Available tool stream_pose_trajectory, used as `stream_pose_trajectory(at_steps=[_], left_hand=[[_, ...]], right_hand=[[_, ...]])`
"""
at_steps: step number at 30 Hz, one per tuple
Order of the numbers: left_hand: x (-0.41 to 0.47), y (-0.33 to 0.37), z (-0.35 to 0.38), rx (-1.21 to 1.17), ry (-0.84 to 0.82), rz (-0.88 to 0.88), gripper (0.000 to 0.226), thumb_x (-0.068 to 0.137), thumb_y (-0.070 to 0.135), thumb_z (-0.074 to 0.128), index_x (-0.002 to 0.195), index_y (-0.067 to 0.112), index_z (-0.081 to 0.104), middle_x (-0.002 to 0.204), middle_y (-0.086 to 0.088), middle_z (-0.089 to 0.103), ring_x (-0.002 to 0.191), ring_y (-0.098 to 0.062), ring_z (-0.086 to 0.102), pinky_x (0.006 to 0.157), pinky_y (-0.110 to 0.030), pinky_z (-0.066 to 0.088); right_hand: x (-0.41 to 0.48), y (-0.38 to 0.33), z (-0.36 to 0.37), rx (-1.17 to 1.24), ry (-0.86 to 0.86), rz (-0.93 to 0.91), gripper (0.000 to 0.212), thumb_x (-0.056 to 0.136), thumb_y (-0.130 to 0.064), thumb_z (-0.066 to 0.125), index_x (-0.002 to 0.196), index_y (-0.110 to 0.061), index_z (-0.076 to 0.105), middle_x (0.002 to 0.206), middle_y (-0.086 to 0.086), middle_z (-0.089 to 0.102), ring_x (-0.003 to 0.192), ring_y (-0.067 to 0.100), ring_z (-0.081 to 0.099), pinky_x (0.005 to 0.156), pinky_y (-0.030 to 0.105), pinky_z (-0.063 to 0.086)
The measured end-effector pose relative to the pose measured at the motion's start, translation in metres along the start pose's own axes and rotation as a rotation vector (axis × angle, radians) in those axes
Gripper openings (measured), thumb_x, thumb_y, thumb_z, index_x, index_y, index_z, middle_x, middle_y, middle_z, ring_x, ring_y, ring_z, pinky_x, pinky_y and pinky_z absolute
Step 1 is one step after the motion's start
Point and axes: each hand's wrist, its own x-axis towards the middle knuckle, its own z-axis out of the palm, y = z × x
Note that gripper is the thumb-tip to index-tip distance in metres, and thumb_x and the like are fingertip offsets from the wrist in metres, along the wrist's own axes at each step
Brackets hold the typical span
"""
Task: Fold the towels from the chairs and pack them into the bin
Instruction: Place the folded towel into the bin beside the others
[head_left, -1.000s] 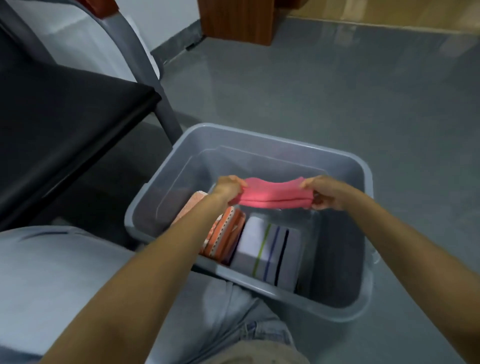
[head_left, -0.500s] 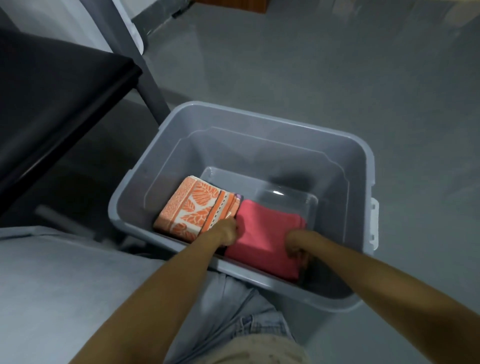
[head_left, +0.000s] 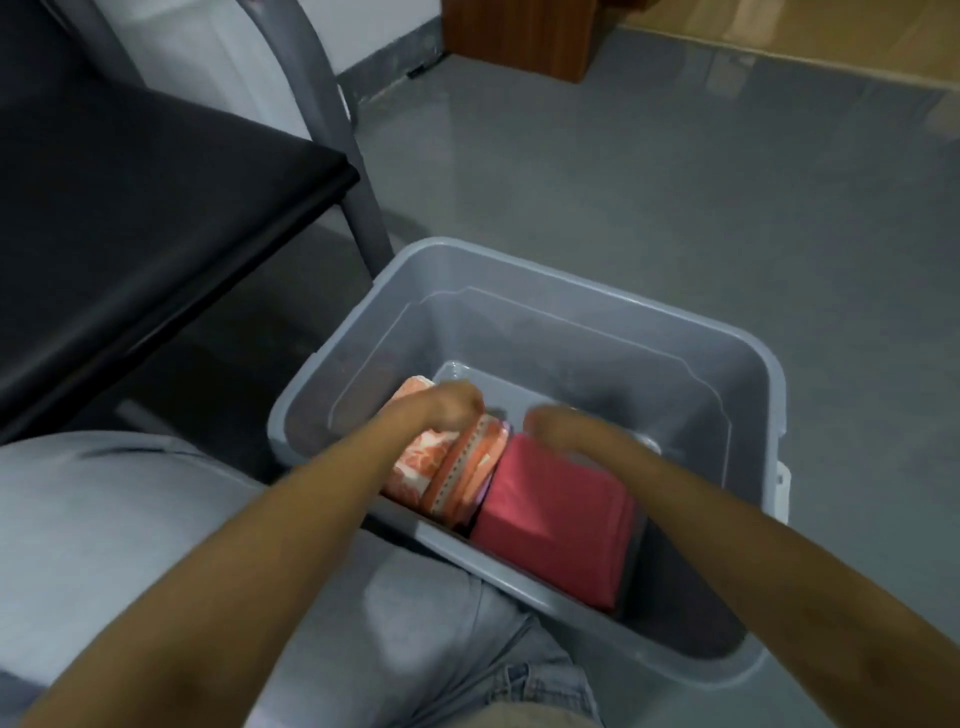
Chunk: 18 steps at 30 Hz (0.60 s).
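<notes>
Lets go of the pink towel (head_left: 556, 514), flat now at the near right of the bin (head_left: 571, 280). Lifts left hand (head_left: 452, 410) and right hand (head_left: 550, 421); too blurred to tell spread or curled. One more packed.

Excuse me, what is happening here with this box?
A seated person is packing folded towels into a grey plastic bin on the floor. A folded pink towel lies inside, beside orange patterned towels. The left hand is over the orange ones, the right hand at the pink towel's far edge; both are blurred, so their grip is unclear.
</notes>
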Motion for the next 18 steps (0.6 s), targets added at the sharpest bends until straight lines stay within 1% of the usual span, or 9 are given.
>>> stream_pose_trajectory(at_steps=[2, 3, 5, 7, 10, 12, 14, 15, 18], left_hand=[[-0.019, -0.013, -0.055, -0.034, 0.247, -0.003, 0.034, 0.094, 0.005, 0.043, 0.125, 0.007, 0.059, 0.133, -0.011, 0.056, 0.122, -0.025, 0.053, 0.099, -0.028, 0.038], [-0.028, -0.015, -0.074, -0.106, 0.332, -0.012, 0.036, 0.093, 0.003, 0.043, 0.125, 0.008, 0.059, 0.133, -0.008, 0.056, 0.123, -0.023, 0.052, 0.100, -0.026, 0.036], [-0.062, -0.033, -0.122, -0.230, 0.570, -0.060, 0.035, 0.092, 0.003, 0.042, 0.119, 0.011, 0.063, 0.127, -0.009, 0.060, 0.118, -0.024, 0.055, 0.097, -0.026, 0.040], [-0.097, -0.058, -0.160, -0.374, 0.776, -0.102, 0.031, 0.092, 0.007, 0.043, 0.109, 0.015, 0.066, 0.117, -0.011, 0.064, 0.109, -0.027, 0.059, 0.094, -0.031, 0.047], [-0.150, -0.104, -0.184, -0.563, 1.015, -0.164, 0.025, 0.092, 0.009, 0.043, 0.092, 0.024, 0.064, 0.100, -0.004, 0.067, 0.096, -0.022, 0.064, 0.090, -0.039, 0.052], [-0.179, -0.136, -0.181, -0.700, 1.100, -0.219, 0.025, 0.091, 0.010, 0.042, 0.087, 0.025, 0.062, 0.090, -0.001, 0.067, 0.087, -0.019, 0.066, 0.085, -0.038, 0.055], [-0.194, -0.162, -0.172, -0.760, 1.146, -0.294, 0.025, 0.091, 0.010, 0.042, 0.085, 0.024, 0.062, 0.089, -0.001, 0.066, 0.081, -0.017, 0.066, 0.082, -0.037, 0.057], [-0.223, -0.197, -0.165, -0.790, 1.229, -0.378, 0.026, 0.091, 0.009, 0.042, 0.082, 0.025, 0.061, 0.087, -0.002, 0.066, 0.079, -0.018, 0.065, 0.082, -0.038, 0.057], [-0.240, -0.231, -0.152, -0.842, 1.221, -0.485, 0.031, 0.085, 0.008, 0.044, 0.069, 0.030, 0.060, 0.087, -0.006, 0.068, 0.085, -0.026, 0.066, 0.082, -0.040, 0.056]], right_hand=[[0.005, -0.048, -0.041, 0.018, 0.248, -0.078, 0.038, 0.092, -0.008, 0.046, 0.129, -0.004, 0.047, 0.132, 0.017, 0.053, 0.122, 0.033, 0.050, 0.097, 0.036, 0.040], [0.004, -0.068, -0.056, 0.088, 0.357, -0.104, 0.039, 0.090, -0.007, 0.046, 0.129, -0.005, 0.047, 0.130, 0.019, 0.055, 0.121, 0.034, 0.051, 0.096, 0.036, 0.039], [-0.004, -0.129, -0.091, 0.202, 0.552, -0.240, 0.039, 0.090, -0.005, 0.043, 0.129, -0.008, 0.048, 0.127, 0.019, 0.056, 0.119, 0.034, 0.050, 0.093, 0.036, 0.039], [-0.016, -0.188, -0.114, 0.282, 0.654, -0.392, 0.037, 0.090, -0.005, 0.041, 0.125, -0.010, 0.051, 0.123, 0.017, 0.059, 0.117, 0.034, 0.050, 0.089, 0.035, 0.038], [-0.026, -0.268, -0.124, 0.365, 0.634, -0.565, 0.030, 0.088, -0.007, 0.043, 0.114, -0.013, 0.058, 0.109, 0.013, 0.066, 0.107, 0.032, 0.055, 0.088, 0.037, 0.045], [-0.020, -0.310, -0.115, 0.396, 0.552, -0.621, 0.025, 0.086, -0.008, 0.044, 0.104, -0.017, 0.060, 0.102, 0.011, 0.068, 0.101, 0.029, 0.061, 0.090, 0.039, 0.047], [-0.020, -0.336, -0.105, 0.391, 0.462, -0.640, 0.022, 0.085, -0.010, 0.045, 0.096, -0.022, 0.060, 0.098, 0.007, 0.069, 0.096, 0.026, 0.064, 0.090, 0.037, 0.049], [-0.020, -0.382, -0.088, 0.377, 0.382, -0.715, 0.020, 0.086, -0.010, 0.045, 0.092, -0.023, 0.059, 0.096, 0.005, 0.069, 0.094, 0.024, 0.065, 0.089, 0.037, 0.050], [-0.018, -0.417, -0.068, 0.384, 0.275, -0.767, 0.024, 0.088, -0.009, 0.046, 0.078, -0.028, 0.058, 0.089, 0.002, 0.068, 0.088, 0.020, 0.066, 0.087, 0.039, 0.053]])
